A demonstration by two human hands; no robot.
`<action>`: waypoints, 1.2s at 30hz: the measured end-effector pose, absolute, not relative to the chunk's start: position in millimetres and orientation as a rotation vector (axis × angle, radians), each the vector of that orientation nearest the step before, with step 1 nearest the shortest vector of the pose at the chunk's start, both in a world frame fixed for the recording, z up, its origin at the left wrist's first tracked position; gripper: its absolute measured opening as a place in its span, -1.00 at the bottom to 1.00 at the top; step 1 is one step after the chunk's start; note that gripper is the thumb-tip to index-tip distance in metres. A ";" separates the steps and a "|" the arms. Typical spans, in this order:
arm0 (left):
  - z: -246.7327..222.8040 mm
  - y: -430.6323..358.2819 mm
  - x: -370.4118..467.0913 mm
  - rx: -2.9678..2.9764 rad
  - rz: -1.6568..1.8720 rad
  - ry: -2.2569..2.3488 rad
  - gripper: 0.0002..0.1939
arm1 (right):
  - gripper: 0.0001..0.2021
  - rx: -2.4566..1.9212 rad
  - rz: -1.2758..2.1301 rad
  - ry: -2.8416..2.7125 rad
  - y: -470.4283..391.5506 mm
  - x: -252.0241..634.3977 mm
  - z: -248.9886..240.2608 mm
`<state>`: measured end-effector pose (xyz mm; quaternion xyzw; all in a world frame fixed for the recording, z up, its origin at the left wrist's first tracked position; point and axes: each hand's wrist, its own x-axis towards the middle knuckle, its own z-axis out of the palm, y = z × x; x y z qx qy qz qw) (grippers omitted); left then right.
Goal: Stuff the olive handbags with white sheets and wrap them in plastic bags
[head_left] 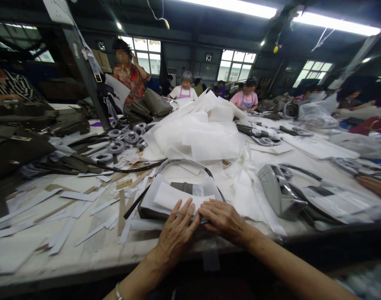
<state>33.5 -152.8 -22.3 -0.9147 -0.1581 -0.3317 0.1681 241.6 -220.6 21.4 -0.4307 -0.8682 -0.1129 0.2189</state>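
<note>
A dark handbag (144, 211) with a long strap arching behind it lies at the table's near edge. Over it is thin white wrapping, and a folded white sheet (174, 199) rests on top. My left hand (178, 233) lies on the near side of this sheet, fingers stretched out and slightly spread. Just beside it, my right hand (226, 220) has its fingers bent together over the sheet's near right part, with the thumb low at the bag's edge. The hands nearly touch. Both hands cover the bag's near edge.
A large pile of white sheets (202, 133) rises behind the bag. Paper and card strips (80, 196) and wrapped rolls (117, 146) lie left. A grey tape dispenser (276, 193) stands right. Several people work around the table; a co-worker's hand (376, 186) shows at far right.
</note>
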 end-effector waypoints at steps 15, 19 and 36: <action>-25.7 -165.6 46.0 -2.680 -1.404 -0.622 -0.74 | -0.82 -1.264 -0.125 -2.278 -238.1 236.0 45.2; -28.7 -166.2 46.1 -2.699 -1.351 -0.610 -0.73 | -0.79 -1.138 -0.091 -2.408 -279.4 238.4 30.7; -32.8 -169.8 66.0 -2.676 -1.381 -0.793 -0.80 | -0.72 -1.146 0.006 -2.082 -287.8 209.5 -10.2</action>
